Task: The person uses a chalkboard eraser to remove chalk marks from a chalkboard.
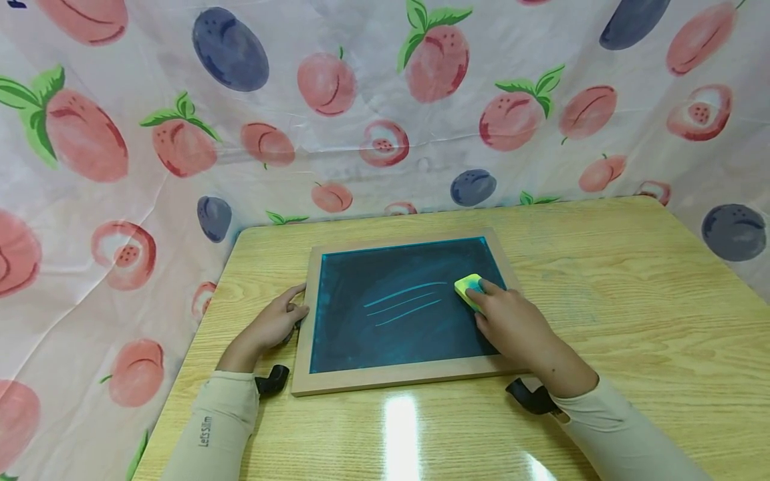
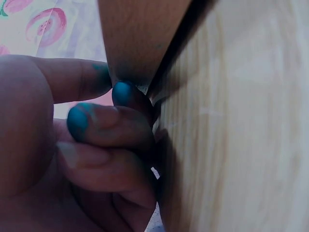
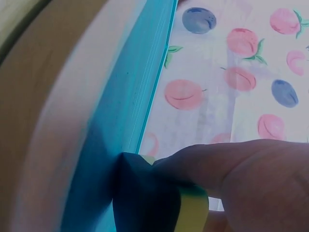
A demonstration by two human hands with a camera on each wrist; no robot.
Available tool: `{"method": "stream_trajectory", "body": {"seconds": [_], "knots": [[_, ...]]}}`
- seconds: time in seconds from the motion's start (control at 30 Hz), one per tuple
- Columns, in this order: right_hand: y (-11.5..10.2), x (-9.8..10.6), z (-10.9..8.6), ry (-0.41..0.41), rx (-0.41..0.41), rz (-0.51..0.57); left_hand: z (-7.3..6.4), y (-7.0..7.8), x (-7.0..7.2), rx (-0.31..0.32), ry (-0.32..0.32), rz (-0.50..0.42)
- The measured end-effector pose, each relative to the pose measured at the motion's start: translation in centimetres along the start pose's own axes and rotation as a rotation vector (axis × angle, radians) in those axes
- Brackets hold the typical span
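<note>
A framed chalkboard (image 1: 397,351) lies flat on the table, with three blue chalk strokes across its middle and faint smears around them. My left hand (image 1: 273,325) grips the left side of the wooden frame. In the left wrist view the thumb (image 2: 77,79) presses the frame's edge and the other fingers curl beside it, their tips stained blue-green. On the right part of the board, my right hand (image 1: 514,324) holds a yellow board eraser (image 1: 466,284) with blue chalk dust on it. The right wrist view shows the eraser (image 3: 190,212) against the blue-tinted board surface.
The wood-grain table (image 1: 631,300) extends to the right of the board. A fruit-print cloth (image 1: 415,167) hangs behind and at the sides. Black curved pieces (image 1: 273,381) sit at both wrists. Bright glare falls on the table in front.
</note>
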State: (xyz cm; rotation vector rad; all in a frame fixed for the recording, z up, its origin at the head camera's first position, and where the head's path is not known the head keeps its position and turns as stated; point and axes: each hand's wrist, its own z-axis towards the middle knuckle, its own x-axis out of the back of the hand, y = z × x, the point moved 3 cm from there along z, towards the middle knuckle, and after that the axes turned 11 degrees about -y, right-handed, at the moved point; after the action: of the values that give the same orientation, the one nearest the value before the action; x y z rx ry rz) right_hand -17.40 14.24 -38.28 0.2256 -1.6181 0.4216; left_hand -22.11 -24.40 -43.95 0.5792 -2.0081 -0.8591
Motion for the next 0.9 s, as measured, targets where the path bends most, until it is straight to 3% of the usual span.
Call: {"method": "stream_trajectory", "body": {"seconds": [0.4,0.57,0.8,0.9], "knots": [[-1.9,-0.7,-0.4,0.035,0.099,-0.036,0.2,0.1,0.0,0.007,-0.002,-0.021],[-3.4,-1.3,-0.5,0.047,0.14,-0.052,0.2,0.1,0.0,0.009,-0.007,-0.044],[-6.2,-2.1,-1.1,0.046,0.245,-0.078,0.1,0.0,-0.1,0.007,0.014,0.018],[-7.3,-2.3,-1.5,0.028,0.279,-0.071,0.2,-0.1,-0.1,0.01,0.009,0.0]]}}
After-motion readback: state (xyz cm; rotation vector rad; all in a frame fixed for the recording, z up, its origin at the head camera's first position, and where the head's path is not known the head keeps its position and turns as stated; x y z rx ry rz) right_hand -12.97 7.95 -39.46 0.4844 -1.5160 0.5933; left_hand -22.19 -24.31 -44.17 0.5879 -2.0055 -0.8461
